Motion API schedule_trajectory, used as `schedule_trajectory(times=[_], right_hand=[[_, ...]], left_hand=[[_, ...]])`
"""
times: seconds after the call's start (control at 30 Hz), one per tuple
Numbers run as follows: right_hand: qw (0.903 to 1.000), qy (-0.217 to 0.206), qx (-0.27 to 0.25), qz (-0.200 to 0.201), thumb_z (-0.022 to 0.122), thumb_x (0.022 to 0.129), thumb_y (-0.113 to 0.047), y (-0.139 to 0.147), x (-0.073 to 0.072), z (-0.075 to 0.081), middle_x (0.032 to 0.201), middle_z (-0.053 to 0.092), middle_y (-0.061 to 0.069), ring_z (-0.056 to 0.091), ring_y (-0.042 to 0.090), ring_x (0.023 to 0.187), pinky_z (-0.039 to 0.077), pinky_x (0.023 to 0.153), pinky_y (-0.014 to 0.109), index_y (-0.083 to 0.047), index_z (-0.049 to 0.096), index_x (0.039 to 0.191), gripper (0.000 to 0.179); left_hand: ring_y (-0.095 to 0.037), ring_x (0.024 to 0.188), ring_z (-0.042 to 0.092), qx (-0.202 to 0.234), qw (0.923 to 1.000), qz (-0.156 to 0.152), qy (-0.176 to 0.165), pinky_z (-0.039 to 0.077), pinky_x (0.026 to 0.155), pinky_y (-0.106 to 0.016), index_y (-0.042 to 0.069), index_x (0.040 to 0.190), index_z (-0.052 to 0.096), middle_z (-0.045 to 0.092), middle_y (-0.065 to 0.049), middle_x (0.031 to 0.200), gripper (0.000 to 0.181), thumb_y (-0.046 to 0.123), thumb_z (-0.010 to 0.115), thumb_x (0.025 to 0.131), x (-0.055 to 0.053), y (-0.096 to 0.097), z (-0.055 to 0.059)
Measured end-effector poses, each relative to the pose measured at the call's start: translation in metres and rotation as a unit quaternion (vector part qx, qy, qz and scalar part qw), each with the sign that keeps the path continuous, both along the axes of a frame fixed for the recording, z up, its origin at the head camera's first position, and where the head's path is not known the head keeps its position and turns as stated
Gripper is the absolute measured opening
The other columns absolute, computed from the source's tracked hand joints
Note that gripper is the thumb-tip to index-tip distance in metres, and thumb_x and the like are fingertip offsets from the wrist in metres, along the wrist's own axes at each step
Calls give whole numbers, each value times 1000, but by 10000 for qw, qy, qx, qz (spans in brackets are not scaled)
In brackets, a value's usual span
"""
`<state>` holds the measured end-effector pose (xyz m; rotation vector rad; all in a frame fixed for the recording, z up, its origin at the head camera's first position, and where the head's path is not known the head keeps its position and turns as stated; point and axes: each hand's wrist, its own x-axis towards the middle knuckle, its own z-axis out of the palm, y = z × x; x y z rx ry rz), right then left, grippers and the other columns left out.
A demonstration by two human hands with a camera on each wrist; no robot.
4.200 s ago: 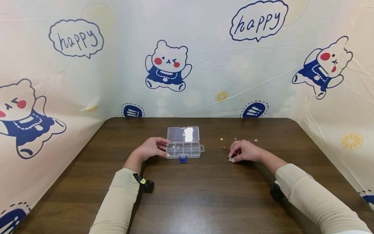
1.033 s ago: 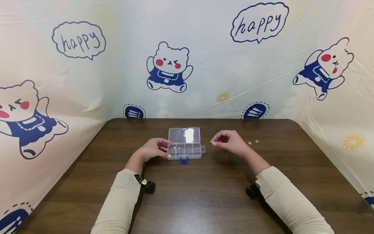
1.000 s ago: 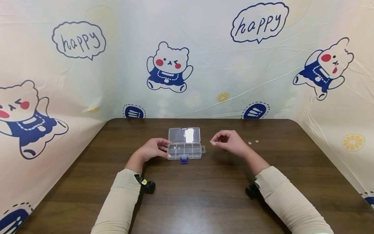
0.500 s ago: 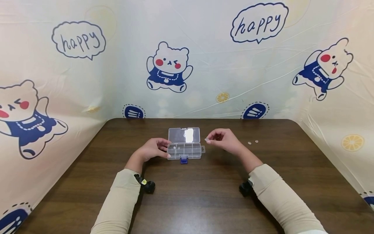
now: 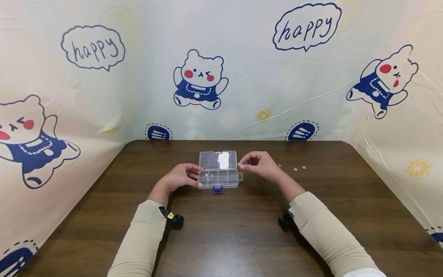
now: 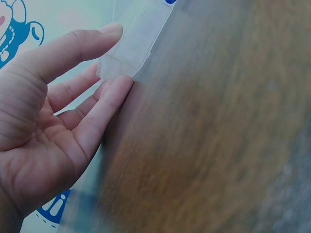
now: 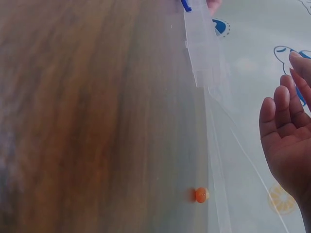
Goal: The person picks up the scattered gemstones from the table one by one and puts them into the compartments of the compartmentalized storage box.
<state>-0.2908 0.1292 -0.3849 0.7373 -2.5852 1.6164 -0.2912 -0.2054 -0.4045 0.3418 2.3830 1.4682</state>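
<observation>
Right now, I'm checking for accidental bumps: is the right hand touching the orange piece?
Apart: the right wrist view shows a clear gap between the right hand and the orange piece.

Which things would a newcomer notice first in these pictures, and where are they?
Perhaps first the red-cheeked bear near the middle of the pale backdrop. Below it, on the brown table, the open clear box with its blue latch sits between the left hand and the right hand. A bright orange piece stands out low in the right wrist view.
</observation>
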Motion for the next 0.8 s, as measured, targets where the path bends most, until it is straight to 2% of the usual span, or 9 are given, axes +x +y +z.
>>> schedule_trajectory(times=[0.07, 0.13, 0.33, 0.8], right_hand=[[10000, 27, 6, 0, 78, 85, -18, -1, -2, -1, 86, 66, 5, 54, 26, 80, 47, 67, 33, -12, 74, 93, 12], [10000, 38, 10, 13, 78, 85, -19, -2, -3, -2, 86, 65, 5, 53, 25, 79, 46, 67, 32, -11, 74, 93, 12], [9999, 64, 87, 113, 77, 86, -18, -7, -4, 1, 85, 64, 6, 52, 25, 78, 44, 66, 32, -8, 73, 94, 14], [9981, -77, 406, 446, 77, 86, -23, -17, -18, 3, 86, 66, 4, 54, 23, 76, 47, 65, 31, -12, 73, 93, 13]], left_hand=[[-33, 103, 59, 2, 10000, -9, -3, 53, 83, -31, -9, 128, 54, 59, -26, 116, 64, -3, 83, 71, 3, 2, 5], [-33, 101, 59, 15, 9999, -74, 82, 54, 83, -32, -9, 128, 54, 59, -25, 114, 64, -2, 84, 71, 3, 1, 4], [-26, 98, 61, -38, 9999, 63, 136, 53, 84, -32, -1, 126, 59, 62, -16, 112, 64, 3, 88, 69, -5, -2, -11], [-25, 99, 61, -31, 9998, 155, 116, 53, 84, -32, 0, 125, 60, 62, -15, 111, 62, 2, 87, 69, -4, -1, -10]])
